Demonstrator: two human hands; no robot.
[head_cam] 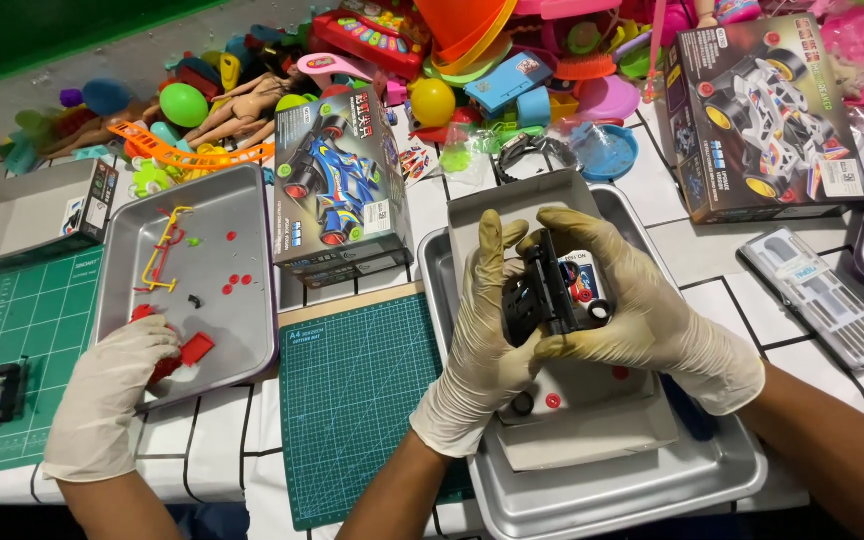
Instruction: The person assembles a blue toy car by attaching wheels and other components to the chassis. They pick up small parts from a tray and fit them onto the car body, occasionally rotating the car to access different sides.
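- White tiled table (722, 260) carries everything, with a heap of bright plastic toys (372, 60) piled along its far edge.
- Two steel trays on it: the near tray (652, 480) sits under the person's hands, and the left tray (237, 270) holds small red parts and a yellow frame.
- A green cutting mat (352, 400) lies between the trays.
- A toy-car box (342, 190) stands just behind the mat; a second one (762, 115) lies far right.
- Grey box lid (592, 410) rests inside the near tray, with loose red and black bits on it.
- Left hand (482, 340) and right hand (632, 310), both gloved, are clamped together around a black toy car chassis (542, 295), held just above the lid.
- Another person's gloved hand (112, 390) at the left edge touches a red piece in the left tray.
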